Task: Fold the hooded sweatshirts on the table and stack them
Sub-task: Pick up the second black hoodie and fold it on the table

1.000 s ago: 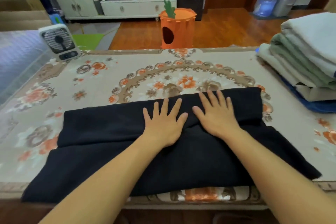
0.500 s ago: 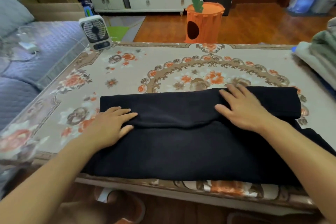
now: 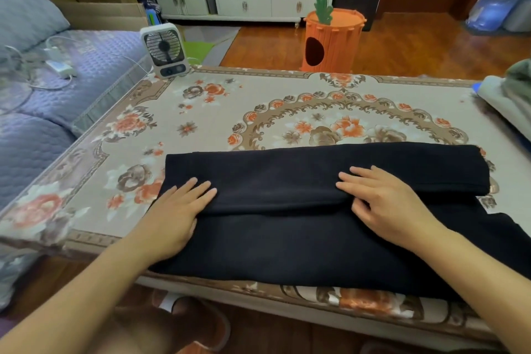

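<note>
A black hooded sweatshirt (image 3: 301, 227) lies across the near part of the flowered table (image 3: 258, 112), its far half folded over toward me into a long band. My left hand (image 3: 178, 210) lies flat on the band's left end, fingers straight. My right hand (image 3: 385, 201) presses flat on the band right of the middle, fingers pointing left, thumb at the fold's edge. A stack of folded sweatshirts (image 3: 508, 95), grey and green, sits at the table's right edge, cut off by the frame.
A small white fan (image 3: 164, 50) stands on the table's far left corner. A blue sofa (image 3: 43, 100) with a charger and cables runs along the left. An orange carrot-shaped bin (image 3: 330, 40) stands on the floor beyond the table. The sweatshirt's near edge overhangs the table front.
Both hands started together at the middle of the folded band. My left hand slid out to its left end and my right hand shifted right. The view turned left.
</note>
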Action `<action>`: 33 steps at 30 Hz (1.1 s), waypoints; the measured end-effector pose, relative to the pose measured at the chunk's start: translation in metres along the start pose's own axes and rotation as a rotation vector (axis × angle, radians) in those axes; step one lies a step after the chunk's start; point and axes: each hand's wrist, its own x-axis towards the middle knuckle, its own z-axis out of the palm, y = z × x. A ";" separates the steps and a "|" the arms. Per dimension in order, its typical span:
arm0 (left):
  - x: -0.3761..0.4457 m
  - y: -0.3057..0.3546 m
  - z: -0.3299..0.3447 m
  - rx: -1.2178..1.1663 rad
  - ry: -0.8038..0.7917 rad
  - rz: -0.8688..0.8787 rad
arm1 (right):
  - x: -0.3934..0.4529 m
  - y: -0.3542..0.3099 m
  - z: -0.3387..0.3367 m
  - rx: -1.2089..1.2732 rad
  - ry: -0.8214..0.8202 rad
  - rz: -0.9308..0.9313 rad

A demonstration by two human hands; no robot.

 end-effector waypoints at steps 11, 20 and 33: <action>0.008 0.006 0.014 -0.373 0.295 -0.374 | 0.024 -0.027 -0.011 -0.043 -0.365 0.200; 0.014 0.030 -0.029 0.035 0.323 -0.392 | 0.009 -0.031 0.014 -0.162 -0.387 0.226; 0.042 0.130 0.032 0.005 -0.029 -0.061 | -0.079 0.093 -0.047 -0.192 -0.563 0.757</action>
